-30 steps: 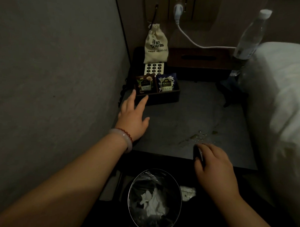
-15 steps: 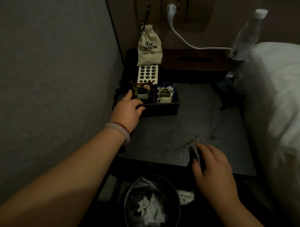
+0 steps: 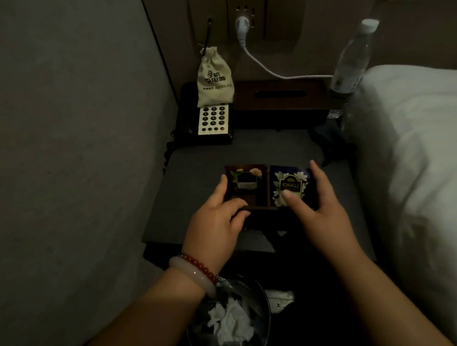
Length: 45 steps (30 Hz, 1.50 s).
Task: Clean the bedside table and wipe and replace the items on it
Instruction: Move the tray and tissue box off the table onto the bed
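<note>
Gripping tray (image 3: 268, 186) at 9 o'clock with left hand (image 3: 215, 221), pinching at 3 o'clock with right hand (image 3: 322, 212) fingers (image 3: 316, 173); holding level, steadying packets (image 3: 289, 180).

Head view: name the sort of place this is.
Probably a hotel bedroom: a white-linen bed, a telephone on the bedside table, and a tray of CHALI tea sachets.

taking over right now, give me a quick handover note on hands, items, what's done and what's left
Left hand grips the tea tray's left end; right hand holds its right end, thumb on the blue sachet.
Tray is mid-table; phone, pouch, tissue box and bottle sit at the back.
Done: crumpled tissue in the bin.
Left: wipe the table and items, put the tray back. No cloth in view.
</note>
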Tool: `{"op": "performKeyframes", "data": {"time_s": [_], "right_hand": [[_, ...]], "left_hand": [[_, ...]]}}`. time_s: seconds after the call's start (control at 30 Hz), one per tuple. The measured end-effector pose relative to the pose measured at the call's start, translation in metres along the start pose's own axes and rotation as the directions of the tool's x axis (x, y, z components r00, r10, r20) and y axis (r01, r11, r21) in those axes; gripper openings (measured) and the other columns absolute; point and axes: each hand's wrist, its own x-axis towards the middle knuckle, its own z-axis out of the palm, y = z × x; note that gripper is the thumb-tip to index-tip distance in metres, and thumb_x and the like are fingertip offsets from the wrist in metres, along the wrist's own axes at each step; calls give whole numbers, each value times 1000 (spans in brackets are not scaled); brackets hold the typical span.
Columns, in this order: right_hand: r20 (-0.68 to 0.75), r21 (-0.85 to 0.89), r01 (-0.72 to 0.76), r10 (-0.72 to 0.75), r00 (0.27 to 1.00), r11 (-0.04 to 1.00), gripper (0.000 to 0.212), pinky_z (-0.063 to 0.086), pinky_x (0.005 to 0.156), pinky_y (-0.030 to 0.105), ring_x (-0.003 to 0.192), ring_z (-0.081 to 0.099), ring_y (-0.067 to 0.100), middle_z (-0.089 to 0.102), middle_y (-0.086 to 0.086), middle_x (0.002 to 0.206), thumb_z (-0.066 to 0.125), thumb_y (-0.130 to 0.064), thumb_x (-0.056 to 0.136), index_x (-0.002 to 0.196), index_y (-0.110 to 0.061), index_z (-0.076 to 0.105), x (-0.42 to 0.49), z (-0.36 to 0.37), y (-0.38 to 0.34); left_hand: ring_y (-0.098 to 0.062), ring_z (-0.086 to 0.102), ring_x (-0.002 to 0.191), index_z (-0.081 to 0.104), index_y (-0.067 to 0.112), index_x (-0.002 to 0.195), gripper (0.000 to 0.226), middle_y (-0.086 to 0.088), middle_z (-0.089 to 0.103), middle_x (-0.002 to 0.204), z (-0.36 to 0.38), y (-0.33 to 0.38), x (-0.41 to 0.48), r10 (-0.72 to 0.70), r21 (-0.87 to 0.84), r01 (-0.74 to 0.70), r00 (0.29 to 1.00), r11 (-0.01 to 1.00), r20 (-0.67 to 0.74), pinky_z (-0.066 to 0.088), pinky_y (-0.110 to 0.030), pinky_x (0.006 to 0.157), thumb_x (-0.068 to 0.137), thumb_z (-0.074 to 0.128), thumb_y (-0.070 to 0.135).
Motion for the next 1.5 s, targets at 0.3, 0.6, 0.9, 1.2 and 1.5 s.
{"op": "performKeyframes", "data": {"time_s": [0.3,0.6,0.9,1.2,1.5], "right_hand": [[-279,215,-7,68,958,977,45,52,86,28,98,61,-3,64,-17,114,53,-12,91,116,-49,54,27,-55,2],[-493,433,95,148,857,896,26,56,82,49,92,68,16,69,-7,100,59,-31,80,104,-40,59,77,-127,-29],[-526,476,107,185,830,873,47,57,81,39,97,66,15,63,-5,111,73,-39,79,119,-33,49,110,-169,-33],[-664,274,55,148,733,960,73,52,86,27,107,57,13,55,-3,123,77,-41,73,134,-26,40,158,-201,-28],[-713,105,-28,94,695,994,62,48,97,31,112,57,16,58,0,128,69,-44,80,134,-23,48,202,-226,-1]], "left_hand": [[6,27,130,45,49,121,39,25,7,149,7,36,33,147,-283,-155,988,947,-49,24,6,90,86,57,39],[-19,-7,146,6,39,149,55,5,-8,159,48,21,100,-60,321,-83,910,943,411,-1,-41,117,99,27,48],[-25,-16,145,-8,38,149,61,2,-20,158,84,11,139,-271,500,-27,814,866,514,-3,-51,116,97,19,57],[-26,-25,142,-18,37,146,61,1,-30,154,88,7,142,-305,534,-48,776,844,552,-8,-54,114,97,13,57],[-27,-26,141,-19,37,146,62,1,-32,153,89,7,143,-307,532,-53,766,845,564,-8,-54,114,97,14,57]]}}
